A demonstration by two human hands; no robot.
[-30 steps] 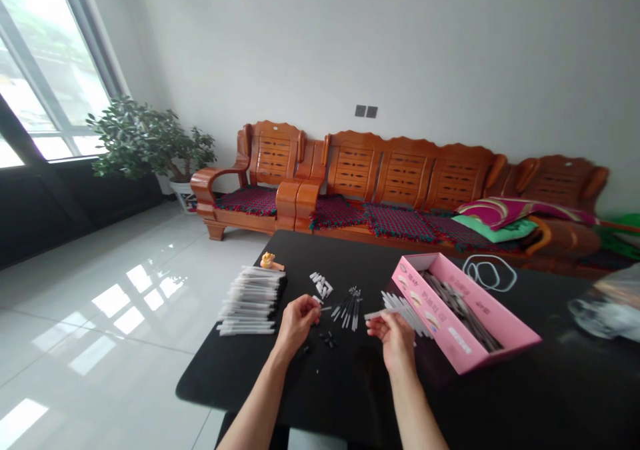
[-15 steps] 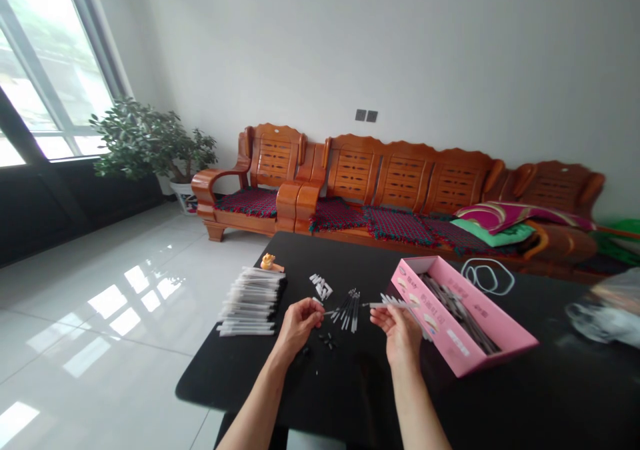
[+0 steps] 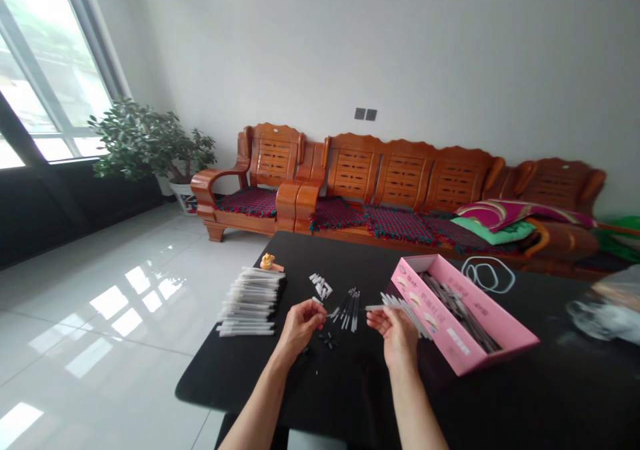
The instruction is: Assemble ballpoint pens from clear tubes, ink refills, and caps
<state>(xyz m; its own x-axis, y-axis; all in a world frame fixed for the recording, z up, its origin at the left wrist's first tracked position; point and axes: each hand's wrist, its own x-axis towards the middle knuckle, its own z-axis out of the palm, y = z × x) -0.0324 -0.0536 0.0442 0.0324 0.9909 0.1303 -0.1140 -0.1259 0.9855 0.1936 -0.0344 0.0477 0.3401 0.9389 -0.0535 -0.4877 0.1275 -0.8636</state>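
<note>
My left hand (image 3: 303,325) is closed in a pinch on a thin pen refill (image 3: 331,315), whose pale end shows at the fingertips. In my right hand (image 3: 397,333) lies a whitish pen barrel (image 3: 379,308), its open end toward the left hand. A thin dark line shows at that end, faint against the black table; I cannot tell whether the refill reaches into the barrel. Between the hands lie several loose refills (image 3: 350,310). Small black caps (image 3: 327,341) and small white pieces (image 3: 323,287) are near my left hand.
Many pens (image 3: 253,300) are stacked at the left of the black table (image 3: 350,397). More barrels (image 3: 407,313) lie beside a pink box (image 3: 460,323) holding dark sticks. A small orange figure (image 3: 269,262), white loops (image 3: 487,275) and a plastic bag (image 3: 607,310) are farther out.
My right hand has shifted slightly left and down with the barrel, bringing its end a little nearer the left hand. My left hand stays almost still.
</note>
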